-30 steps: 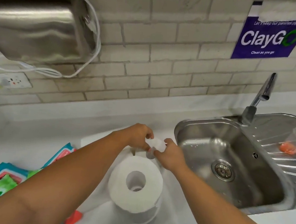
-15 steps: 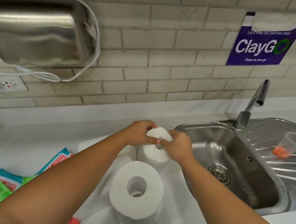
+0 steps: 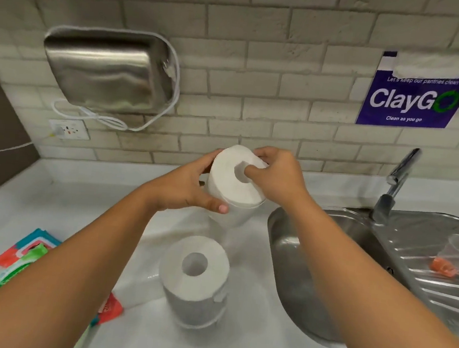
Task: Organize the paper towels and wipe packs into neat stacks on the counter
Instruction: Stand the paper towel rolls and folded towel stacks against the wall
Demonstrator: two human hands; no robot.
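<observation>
Both hands hold a white paper towel roll (image 3: pixel 228 186) tilted, lifted above the white counter (image 3: pixel 60 202) near the back wall. My left hand (image 3: pixel 188 186) grips its left side. My right hand (image 3: pixel 276 175) holds its top, with a finger in the core hole. A second white roll (image 3: pixel 194 278) stands upright on the counter nearer to me. Colourful wipe packs (image 3: pixel 23 255) lie at the left, partly hidden under my left forearm, with a red pack corner (image 3: pixel 110 309) showing beneath it.
A steel sink (image 3: pixel 313 255) with a tap (image 3: pixel 392 189) lies to the right; a plastic cup with something orange inside (image 3: pixel 455 260) rests on its drainer. A steel dispenser (image 3: pixel 106 69), a wall socket (image 3: pixel 68 129) and a purple sign (image 3: pixel 415 99) are on the brick wall.
The far roll has come up off the counter in both hands and tilted. The view has shifted, so the sink sits further right.
</observation>
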